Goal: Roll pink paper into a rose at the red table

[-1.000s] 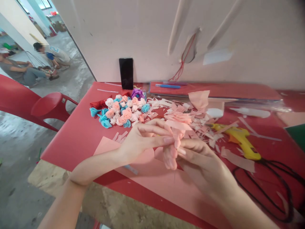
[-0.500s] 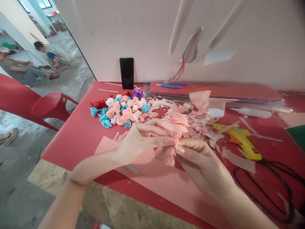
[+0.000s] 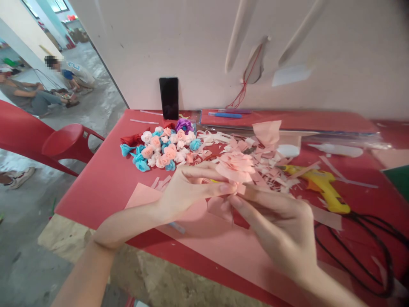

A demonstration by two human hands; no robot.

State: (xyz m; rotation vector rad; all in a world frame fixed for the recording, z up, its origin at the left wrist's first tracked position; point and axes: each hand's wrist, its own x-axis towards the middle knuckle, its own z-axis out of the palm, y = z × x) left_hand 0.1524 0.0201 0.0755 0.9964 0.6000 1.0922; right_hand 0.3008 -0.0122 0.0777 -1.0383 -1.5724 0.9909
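Observation:
A pink crepe-paper flower (image 3: 235,166) with layered petals is held upright over the table. My left hand (image 3: 188,187) is closed on its base, thumb and fingers pinching just under the petals. My right hand (image 3: 281,221) pinches the same base from the other side, its thumb and index tip close to the left thumb. A small pink paper flap shows between the fingers there; part of the base is hidden by them. Beneath the hands lies a large sheet of pink paper (image 3: 204,238). Finished paper roses (image 3: 162,149) in pink, white and blue are heaped to the left.
Paper scraps (image 3: 271,170) cover the area behind the hands. On the right lies a yellow glue gun (image 3: 329,187) with a looped black cable (image 3: 358,273). A phone (image 3: 169,98) leans on the back panel. A red chair (image 3: 70,140) and two seated people are at left.
My right hand has shifted its grip at the flower's base, its wrist lifting and fingers spreading wider. The flower has tilted slightly, showing its petals more. My left hand has barely moved.

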